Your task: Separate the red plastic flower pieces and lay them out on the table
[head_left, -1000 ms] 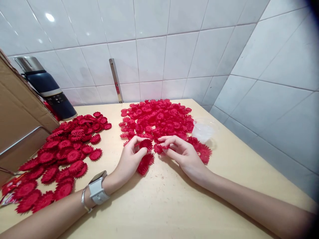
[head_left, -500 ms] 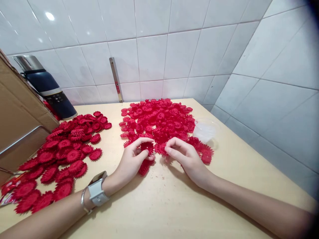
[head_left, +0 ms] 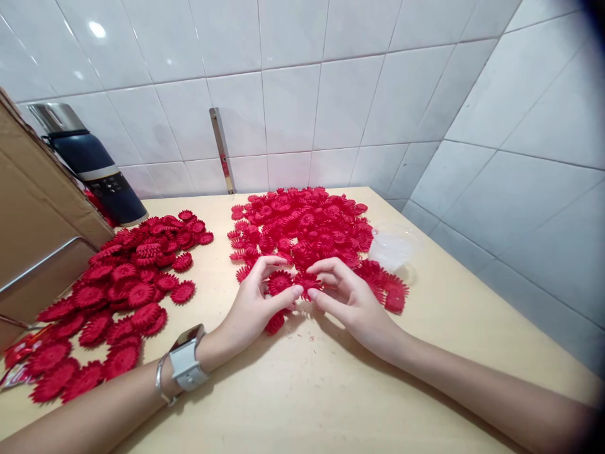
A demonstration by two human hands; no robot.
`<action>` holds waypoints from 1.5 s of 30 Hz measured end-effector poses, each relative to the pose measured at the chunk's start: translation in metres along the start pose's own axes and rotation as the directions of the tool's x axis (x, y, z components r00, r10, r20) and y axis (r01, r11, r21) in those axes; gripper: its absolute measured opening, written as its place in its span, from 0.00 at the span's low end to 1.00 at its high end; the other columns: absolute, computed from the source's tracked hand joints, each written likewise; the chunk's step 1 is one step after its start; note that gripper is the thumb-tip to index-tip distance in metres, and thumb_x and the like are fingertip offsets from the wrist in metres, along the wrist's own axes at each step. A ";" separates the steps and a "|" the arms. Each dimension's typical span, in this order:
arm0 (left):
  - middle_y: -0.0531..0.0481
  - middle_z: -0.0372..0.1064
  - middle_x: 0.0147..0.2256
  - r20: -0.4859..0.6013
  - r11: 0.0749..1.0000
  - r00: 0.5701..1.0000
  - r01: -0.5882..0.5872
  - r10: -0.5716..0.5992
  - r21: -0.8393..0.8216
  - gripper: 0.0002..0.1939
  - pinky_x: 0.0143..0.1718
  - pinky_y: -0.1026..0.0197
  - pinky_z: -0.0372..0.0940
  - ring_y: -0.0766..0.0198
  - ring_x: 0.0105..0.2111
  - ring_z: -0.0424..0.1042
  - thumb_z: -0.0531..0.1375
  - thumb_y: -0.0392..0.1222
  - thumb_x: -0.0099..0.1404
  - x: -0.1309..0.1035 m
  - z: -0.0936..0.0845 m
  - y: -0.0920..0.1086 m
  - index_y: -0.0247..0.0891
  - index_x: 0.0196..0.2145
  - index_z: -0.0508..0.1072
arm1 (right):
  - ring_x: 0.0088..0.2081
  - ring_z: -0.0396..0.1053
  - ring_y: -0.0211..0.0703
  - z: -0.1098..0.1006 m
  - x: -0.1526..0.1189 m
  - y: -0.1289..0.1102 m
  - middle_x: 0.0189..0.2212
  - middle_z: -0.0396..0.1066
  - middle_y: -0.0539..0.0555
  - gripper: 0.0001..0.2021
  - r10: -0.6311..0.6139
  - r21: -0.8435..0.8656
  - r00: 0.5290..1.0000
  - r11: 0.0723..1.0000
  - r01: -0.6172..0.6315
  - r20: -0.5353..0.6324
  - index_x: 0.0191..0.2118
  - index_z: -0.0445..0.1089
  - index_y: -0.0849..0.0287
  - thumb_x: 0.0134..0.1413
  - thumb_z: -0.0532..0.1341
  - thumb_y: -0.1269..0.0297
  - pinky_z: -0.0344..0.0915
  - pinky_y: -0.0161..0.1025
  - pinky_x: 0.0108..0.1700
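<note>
My left hand, with a white watch on its wrist, pinches a red toothed flower piece between thumb and fingers. My right hand holds a second red flower piece right beside it, the two pieces touching at the fingertips. Another red piece lies on the table under my left palm. Both hands sit at the near edge of a large heap of red flower pieces.
A second spread of red flower pieces covers the table's left side. A dark blue flask and a cardboard box stand at the far left. A clear plastic cup lies right of the heap. Tiled walls close the back and right.
My two hands have drawn together, bringing the two red pieces from apart to touching. The left hand turned its piece to face up.
</note>
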State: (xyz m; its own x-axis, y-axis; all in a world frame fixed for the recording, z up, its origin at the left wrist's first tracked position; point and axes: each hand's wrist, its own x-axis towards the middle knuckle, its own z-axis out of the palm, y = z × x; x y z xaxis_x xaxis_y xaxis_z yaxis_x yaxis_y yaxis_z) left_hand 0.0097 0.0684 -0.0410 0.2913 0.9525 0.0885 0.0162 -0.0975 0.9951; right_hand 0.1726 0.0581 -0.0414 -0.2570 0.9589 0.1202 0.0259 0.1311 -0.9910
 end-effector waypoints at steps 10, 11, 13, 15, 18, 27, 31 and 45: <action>0.50 0.68 0.35 0.093 0.986 0.996 -0.019 0.003 0.166 0.09 0.30 0.64 0.65 0.67 0.29 0.68 0.57 0.39 0.61 -0.002 -0.002 0.004 0.38 0.40 0.66 | 0.38 0.65 0.38 -0.005 -0.001 0.004 0.36 0.66 0.49 0.09 -0.107 -0.102 0.993 0.989 0.111 0.043 0.38 0.64 0.55 0.52 0.54 0.75 0.64 0.37 0.39; 0.51 0.67 0.34 0.083 0.984 0.997 -0.021 0.006 0.179 0.08 0.30 0.64 0.64 0.67 0.29 0.68 0.57 0.39 0.61 -0.002 -0.002 0.004 0.38 0.39 0.66 | 0.38 0.65 0.38 -0.005 -0.001 0.004 0.36 0.66 0.49 0.09 -0.108 -0.094 0.993 0.989 0.112 0.046 0.38 0.64 0.54 0.52 0.54 0.75 0.64 0.36 0.39; 0.51 0.67 0.33 0.064 0.978 0.998 -0.025 0.012 0.206 0.07 0.30 0.64 0.64 0.67 0.29 0.67 0.56 0.39 0.61 -0.002 -0.002 0.003 0.38 0.38 0.66 | 0.39 0.65 0.38 -0.005 -0.001 0.004 0.37 0.66 0.49 0.10 -0.112 -0.082 0.993 0.990 0.116 0.046 0.39 0.64 0.54 0.53 0.54 0.74 0.64 0.36 0.39; 0.52 0.66 0.34 0.055 0.974 0.998 -0.037 0.026 0.224 0.05 0.32 0.64 0.63 0.67 0.30 0.67 0.56 0.38 0.61 -0.002 -0.003 0.002 0.38 0.36 0.66 | 0.40 0.65 0.39 -0.004 0.000 0.004 0.37 0.66 0.49 0.10 -0.116 -0.079 0.992 0.990 0.119 0.040 0.39 0.64 0.54 0.53 0.54 0.74 0.64 0.37 0.40; 0.52 0.66 0.34 0.050 0.970 0.997 -0.062 0.052 0.236 0.03 0.33 0.64 0.63 0.67 0.31 0.67 0.57 0.36 0.60 -0.002 -0.003 0.002 0.38 0.35 0.66 | 0.40 0.65 0.39 -0.003 0.001 0.004 0.37 0.66 0.50 0.09 -0.108 -0.070 0.994 0.991 0.110 0.024 0.39 0.63 0.55 0.52 0.55 0.74 0.64 0.37 0.40; 0.55 0.65 0.29 0.060 0.975 0.997 -0.054 0.042 0.215 0.03 0.30 0.67 0.62 0.70 0.27 0.65 0.58 0.35 0.59 -0.003 -0.001 0.004 0.37 0.33 0.65 | 0.28 0.64 0.36 -0.001 0.002 0.001 0.30 0.65 0.49 0.04 -0.013 -0.108 0.998 0.994 0.006 -0.064 0.35 0.63 0.58 0.51 0.57 0.69 0.62 0.35 0.29; 0.54 0.65 0.29 0.046 0.970 0.997 -0.064 0.055 0.233 0.04 0.28 0.67 0.62 0.69 0.26 0.65 0.58 0.37 0.59 -0.003 0.000 0.005 0.37 0.33 0.66 | 0.26 0.62 0.35 -0.001 0.002 0.001 0.25 0.62 0.47 0.04 -0.004 -0.135 0.996 0.991 -0.008 -0.088 0.34 0.62 0.58 0.51 0.57 0.68 0.61 0.35 0.28; 0.55 0.67 0.27 0.033 0.971 0.999 -0.031 0.024 0.237 0.05 0.27 0.66 0.62 0.69 0.24 0.66 0.57 0.39 0.60 -0.003 -0.001 0.004 0.38 0.35 0.65 | 0.25 0.62 0.35 -0.002 0.002 0.002 0.26 0.64 0.48 0.01 -0.012 -0.149 0.995 0.989 -0.003 -0.099 0.32 0.62 0.58 0.52 0.56 0.68 0.59 0.36 0.28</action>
State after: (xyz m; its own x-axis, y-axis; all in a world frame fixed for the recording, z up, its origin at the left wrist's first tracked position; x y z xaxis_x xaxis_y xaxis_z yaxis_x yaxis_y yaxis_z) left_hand 0.0076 0.0653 -0.0377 0.3233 0.9398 0.1107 0.2331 -0.1925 0.9532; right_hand 0.1745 0.0606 -0.0434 -0.1607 0.9775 0.1369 0.1699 0.1640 -0.9717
